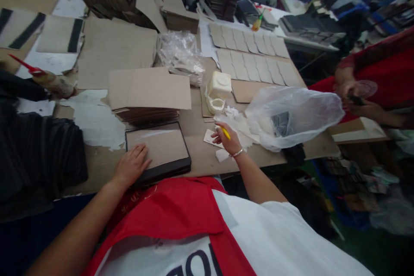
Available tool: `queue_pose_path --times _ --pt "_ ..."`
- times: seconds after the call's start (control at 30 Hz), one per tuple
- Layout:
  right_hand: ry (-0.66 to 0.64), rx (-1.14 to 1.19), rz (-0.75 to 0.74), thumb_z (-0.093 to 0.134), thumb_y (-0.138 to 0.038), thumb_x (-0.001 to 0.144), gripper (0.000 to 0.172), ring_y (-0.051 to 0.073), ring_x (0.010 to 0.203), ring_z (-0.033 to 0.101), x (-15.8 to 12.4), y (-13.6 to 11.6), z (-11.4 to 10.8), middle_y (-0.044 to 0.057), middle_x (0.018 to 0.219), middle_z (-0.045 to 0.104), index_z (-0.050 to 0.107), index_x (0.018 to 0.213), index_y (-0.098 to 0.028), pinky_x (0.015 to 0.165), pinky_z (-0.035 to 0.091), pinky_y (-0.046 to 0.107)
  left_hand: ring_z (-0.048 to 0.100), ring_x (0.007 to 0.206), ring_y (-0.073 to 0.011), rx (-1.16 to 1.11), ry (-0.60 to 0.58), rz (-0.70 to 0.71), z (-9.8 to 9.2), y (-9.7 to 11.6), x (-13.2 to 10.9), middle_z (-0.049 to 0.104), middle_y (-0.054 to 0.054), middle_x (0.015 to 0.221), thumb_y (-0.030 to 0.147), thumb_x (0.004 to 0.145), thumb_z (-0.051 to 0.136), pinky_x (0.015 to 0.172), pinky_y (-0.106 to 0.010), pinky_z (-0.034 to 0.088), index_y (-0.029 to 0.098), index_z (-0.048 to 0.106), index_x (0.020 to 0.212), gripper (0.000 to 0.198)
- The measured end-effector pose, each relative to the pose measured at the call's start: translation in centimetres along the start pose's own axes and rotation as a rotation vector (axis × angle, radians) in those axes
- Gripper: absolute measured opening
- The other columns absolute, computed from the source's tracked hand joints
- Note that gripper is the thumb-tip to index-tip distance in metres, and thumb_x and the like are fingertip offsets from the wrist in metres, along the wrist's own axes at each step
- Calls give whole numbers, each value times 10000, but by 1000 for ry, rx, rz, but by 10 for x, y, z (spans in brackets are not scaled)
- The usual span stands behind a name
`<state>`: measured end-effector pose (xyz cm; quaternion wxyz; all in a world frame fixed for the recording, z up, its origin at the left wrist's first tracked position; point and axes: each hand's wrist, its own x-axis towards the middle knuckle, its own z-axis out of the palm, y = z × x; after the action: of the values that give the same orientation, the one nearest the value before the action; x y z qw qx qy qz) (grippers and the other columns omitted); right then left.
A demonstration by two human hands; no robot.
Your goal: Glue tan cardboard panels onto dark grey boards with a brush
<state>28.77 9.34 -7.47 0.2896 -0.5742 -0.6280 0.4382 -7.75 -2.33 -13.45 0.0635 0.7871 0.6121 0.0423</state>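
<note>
On my feed, the person's left hand (131, 164) lies flat on a dark-rimmed tray (164, 171) near the front edge of the table (200, 155), with its fingers (141, 155) slightly apart and resting on the tan sheet (157, 148) inside the tray. The right hand (228, 139) is just to the right of the tray, its fingers (218, 135) closed on a yellow pencil (226, 133). Under and beside that hand I can see white paper scraps (209, 138). A clear plastic bag (291, 116) lies just to the right of them, and a cream molded block (220, 86) sits beyond the hand. Between the hands and the far side of the table, a stack of cardboard sheets (148, 92) lies beyond the tray. Two rows of beige rounded pieces (255, 56) are laid out toward the far edge. A dark cloth (39, 155) covers the left side of the table. At the right edge, a co-worker's hands (351, 92) hold a clear round object (365, 89) over a red apron (381, 73), well apart from the person's own hands.
</note>
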Motion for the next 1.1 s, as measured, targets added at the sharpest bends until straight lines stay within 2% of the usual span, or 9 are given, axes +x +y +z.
queue_pose_path --times 0.1,0.2,0.27,0.37,0.6,0.73,0.9,1.0,1.1 --pt "155 -470 -120 490 -381 856 267 174 735 616 -41 44 -10 65 814 651 572 1027 -193 664 486 289 439 1244 -278 15 -47 -5 -8 4 3 496 -164 1337 377 881 407 1026 -414 361 116 549 1203 439" --pt "250 -808 -187 536 -316 827 230 213 772 561 -77 87 5 96 796 605 601 988 -165 695 455 320 458 1222 -277 6 -83 -22 -16 9 6 506 -170 1318 366 863 433 1012 -408 371 116 563 1182 425" --pt "283 -894 -235 490 -255 847 201 213 756 528 -95 108 18 90 763 575 607 982 -161 688 437 321 467 1212 -278 0 -94 -39 -19 11 7 509 -173 1312 359 854 444 1006 -407 375 115 564 1178 423" --pt "325 -878 -296 410 -171 866 217 206 751 504 -107 126 30 82 754 549 609 951 -175 687 422 318 479 1198 -285 -5 -104 -56 -22 13 9 517 -170 1306 353 841 458 1006 -418 375 117 565 1173 422" --pt "374 -663 -311 430 -241 883 168 188 764 515 -105 122 37 68 805 568 567 962 -185 705 435 310 454 1222 -290 19 -153 -60 -19 12 9 489 -194 1327 353 849 434 1043 -405 339 65 538 1207 471" --pt "440 -736 -288 474 -273 865 227 216 846 515 -113 121 34 108 904 594 541 1047 -154 760 435 349 440 1236 -281 42 -184 -86 -21 15 9 476 -179 1344 366 858 423 1052 -384 330 66 514 1237 492" --pt "355 -830 -323 411 -177 865 203 195 744 521 -121 124 42 65 727 571 603 932 -175 714 435 329 430 1249 -280 26 -179 -86 -22 15 9 471 -188 1346 361 854 435 1056 -384 329 61 515 1230 488" --pt "291 -721 -298 423 -223 880 195 192 742 544 -118 110 51 66 730 586 614 887 -183 702 455 321 422 1263 -277 -8 -180 -90 -22 14 8 470 -184 1351 355 843 457 1057 -393 329 79 514 1229 477" --pt "240 -515 -237 453 -328 888 195 173 757 586 -111 80 57 54 804 629 601 912 -204 699 482 302 405 1277 -298 -64 -144 -127 -27 20 8 431 -201 1381 347 826 501 1053 -424 329 72 473 1267 520"
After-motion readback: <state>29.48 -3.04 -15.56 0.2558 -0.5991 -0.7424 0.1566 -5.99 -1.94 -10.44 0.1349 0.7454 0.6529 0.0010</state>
